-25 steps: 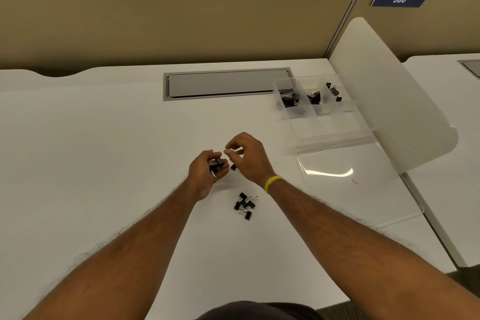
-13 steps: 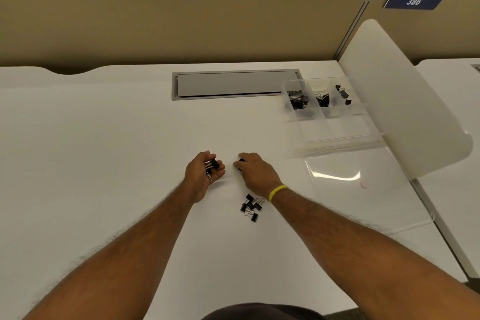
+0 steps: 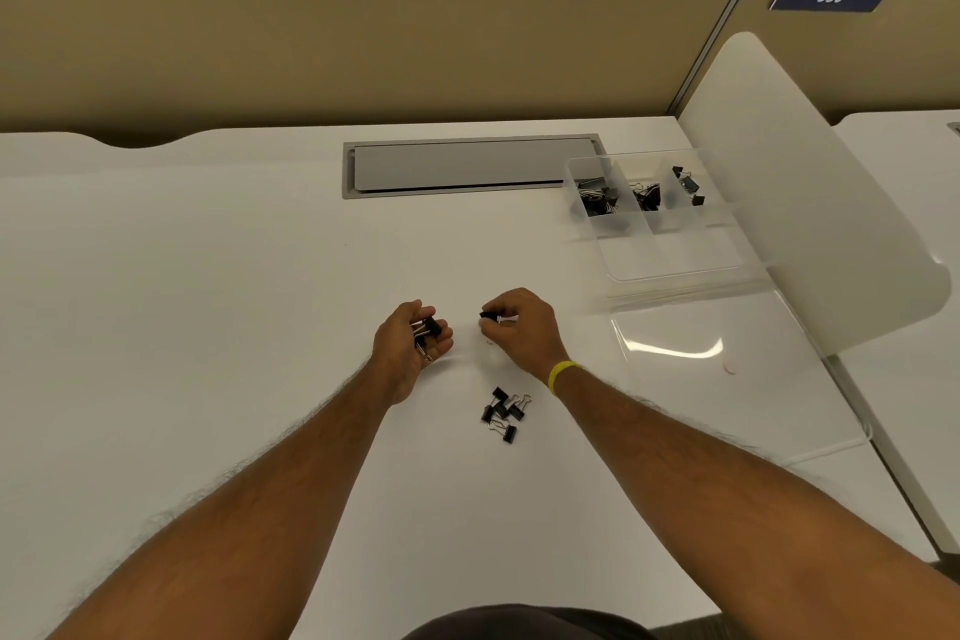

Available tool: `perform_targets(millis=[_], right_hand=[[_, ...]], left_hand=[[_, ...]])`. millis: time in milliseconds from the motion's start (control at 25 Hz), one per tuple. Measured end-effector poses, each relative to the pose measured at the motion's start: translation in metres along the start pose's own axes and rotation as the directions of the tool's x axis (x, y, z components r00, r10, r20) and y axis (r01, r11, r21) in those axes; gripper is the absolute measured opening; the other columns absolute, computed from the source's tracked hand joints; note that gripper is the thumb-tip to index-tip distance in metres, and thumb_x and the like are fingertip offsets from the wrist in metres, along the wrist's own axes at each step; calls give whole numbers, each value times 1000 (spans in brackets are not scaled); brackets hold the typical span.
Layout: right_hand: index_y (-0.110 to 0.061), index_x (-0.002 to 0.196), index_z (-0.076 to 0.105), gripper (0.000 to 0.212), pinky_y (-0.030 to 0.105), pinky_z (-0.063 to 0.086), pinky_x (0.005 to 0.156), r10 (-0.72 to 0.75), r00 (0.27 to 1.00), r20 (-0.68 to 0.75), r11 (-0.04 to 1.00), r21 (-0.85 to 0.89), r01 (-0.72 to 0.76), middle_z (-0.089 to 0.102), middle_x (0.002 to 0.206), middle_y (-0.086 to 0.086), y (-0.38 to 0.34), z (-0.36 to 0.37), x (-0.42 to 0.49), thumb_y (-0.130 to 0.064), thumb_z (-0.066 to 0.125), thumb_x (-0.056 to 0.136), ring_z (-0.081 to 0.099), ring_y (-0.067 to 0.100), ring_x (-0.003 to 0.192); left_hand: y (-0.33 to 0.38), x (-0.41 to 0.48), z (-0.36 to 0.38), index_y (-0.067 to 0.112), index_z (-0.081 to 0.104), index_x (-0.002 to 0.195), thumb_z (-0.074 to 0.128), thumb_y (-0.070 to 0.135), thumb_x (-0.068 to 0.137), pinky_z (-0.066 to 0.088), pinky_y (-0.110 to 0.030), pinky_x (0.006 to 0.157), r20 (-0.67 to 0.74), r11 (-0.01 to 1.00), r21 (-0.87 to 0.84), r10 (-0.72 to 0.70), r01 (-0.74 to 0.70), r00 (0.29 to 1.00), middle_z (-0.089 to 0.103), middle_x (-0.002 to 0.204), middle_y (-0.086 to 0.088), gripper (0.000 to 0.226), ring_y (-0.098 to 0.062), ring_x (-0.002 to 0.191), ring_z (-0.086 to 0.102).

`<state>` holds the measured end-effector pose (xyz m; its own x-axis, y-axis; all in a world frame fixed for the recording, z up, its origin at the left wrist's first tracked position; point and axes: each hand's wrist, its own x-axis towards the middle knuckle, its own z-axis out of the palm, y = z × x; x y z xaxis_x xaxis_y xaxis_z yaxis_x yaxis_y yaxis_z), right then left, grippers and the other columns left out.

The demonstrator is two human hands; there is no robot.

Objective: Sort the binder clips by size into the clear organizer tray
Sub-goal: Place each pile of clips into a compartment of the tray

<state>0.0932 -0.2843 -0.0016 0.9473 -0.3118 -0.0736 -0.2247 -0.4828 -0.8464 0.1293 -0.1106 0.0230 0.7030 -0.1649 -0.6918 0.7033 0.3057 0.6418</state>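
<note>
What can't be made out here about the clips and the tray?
Head view: how many held clips the left hand cups; its curled fingers cover them.
Head view: size of the single clip the right hand pinches; fingers hide most of it.
Head view: counts and sizes inside the organizer tray; heaped, too small.

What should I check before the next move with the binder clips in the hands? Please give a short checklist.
1. Right hand pinches a single black metal binder clip: ok.
2. Left hand holds a handful of black binder clips in its cupped palm: ok.
3. Size of the pinched clip matches a compartment: cannot tell.
4. Clear plastic organizer tray uncovered, way to it free: ok.
5. Loose pile of small black binder clips on the white table all sorted: not ok.
</note>
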Motion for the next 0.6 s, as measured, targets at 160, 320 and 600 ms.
perform_targets(millis=[160, 320, 600], right_hand=[[-16, 97, 73, 17, 15, 51, 77, 90, 995, 32, 954, 285, -95, 72, 99, -7, -19, -6, -7, -19, 75, 81, 67, 3, 90], [-13, 97, 72, 17, 16, 53, 77, -67, 997, -27, 958, 279, 72, 68, 101, -2, -30, -2, -19, -12, 74, 80, 65, 6, 95], [-14, 109, 69, 27, 35, 49, 99, -217, 964, -154, 963, 127, 237, 61, 120, -2, -29, -19, -23, -10, 56, 86, 56, 8, 114]], left_hand=[[-4, 0, 11, 0, 60, 108, 46, 27, 98, 57, -39, 80, 51, 1000, 9, -21, 20, 999, 64, 98, -21, 32, -30, 88, 65], [-7, -4, 33, -3, 60, 119, 42, 32, 99, 58, -36, 77, 167, 998, 1, -56, 56, 984, 65, 108, -21, 44, -27, 94, 65], [-5, -18, 94, 6, 60, 109, 41, 34, 100, 56, -32, 82, 300, 996, -56, -55, 75, 952, 63, 99, -10, 35, -22, 99, 63]])
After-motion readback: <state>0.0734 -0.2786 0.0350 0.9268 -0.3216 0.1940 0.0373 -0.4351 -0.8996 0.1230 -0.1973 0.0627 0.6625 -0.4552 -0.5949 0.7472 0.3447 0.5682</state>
